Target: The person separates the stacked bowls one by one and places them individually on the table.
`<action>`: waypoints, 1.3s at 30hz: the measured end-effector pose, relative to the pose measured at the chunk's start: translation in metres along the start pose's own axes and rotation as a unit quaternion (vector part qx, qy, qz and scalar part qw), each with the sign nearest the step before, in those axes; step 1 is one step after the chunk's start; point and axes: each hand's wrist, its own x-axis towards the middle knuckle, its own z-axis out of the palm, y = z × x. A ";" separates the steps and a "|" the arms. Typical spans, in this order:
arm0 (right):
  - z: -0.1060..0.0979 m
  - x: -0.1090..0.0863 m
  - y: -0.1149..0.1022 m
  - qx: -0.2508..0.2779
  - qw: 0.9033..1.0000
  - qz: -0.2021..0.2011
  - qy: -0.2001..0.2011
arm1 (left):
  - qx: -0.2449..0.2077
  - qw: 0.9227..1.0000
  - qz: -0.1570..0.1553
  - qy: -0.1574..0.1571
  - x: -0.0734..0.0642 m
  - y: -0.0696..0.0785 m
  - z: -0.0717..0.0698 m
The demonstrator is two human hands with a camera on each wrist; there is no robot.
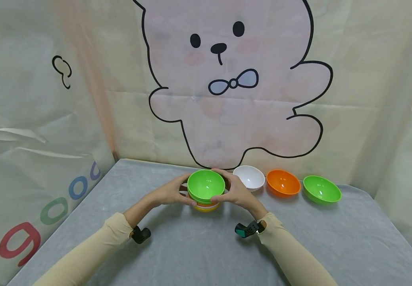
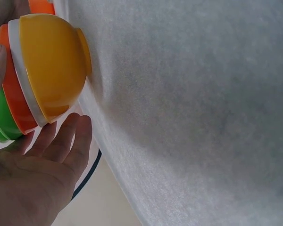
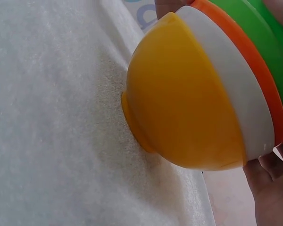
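A stack of nested bowls is between both hands near the back of the table. The green bowl (image 1: 206,184) on top faces up, with a second green rim just below it. Under the green come an orange bowl (image 3: 270,101), a white bowl (image 3: 254,127) and, lowest, a yellow bowl (image 3: 179,99), whose foot appears to touch the cloth. My left hand (image 1: 172,191) holds the stack's left side, thumb in front and fingers behind. On the opposite side my right hand (image 1: 239,193) grips it likewise, thumb at the green rims.
To the right of the stack, a white bowl (image 1: 249,177), an orange bowl (image 1: 283,183) and a green bowl (image 1: 322,190) stand in a row along the back edge. Grey cloth (image 1: 184,254) covers the table. A printed curtain (image 1: 127,131) hangs behind it.
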 end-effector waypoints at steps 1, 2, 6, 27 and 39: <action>0.000 0.000 0.000 0.003 1.000 -0.002 0.001 | 0.001 1.000 0.000 0.000 0.000 0.000 0.000; 0.000 0.000 0.000 0.005 1.000 -0.005 0.002 | 0.001 1.000 0.000 0.000 0.000 0.001 0.000; -0.002 0.000 -0.002 0.015 1.000 -0.018 0.007 | 0.007 1.000 0.005 -0.001 0.000 0.001 0.001; -0.018 0.000 -0.018 0.069 0.996 -0.050 0.039 | 0.005 1.000 -0.011 0.003 0.001 0.000 0.001; -0.037 -0.011 -0.032 0.057 0.995 -0.046 0.063 | 0.007 1.000 -0.019 0.007 -0.001 -0.002 0.002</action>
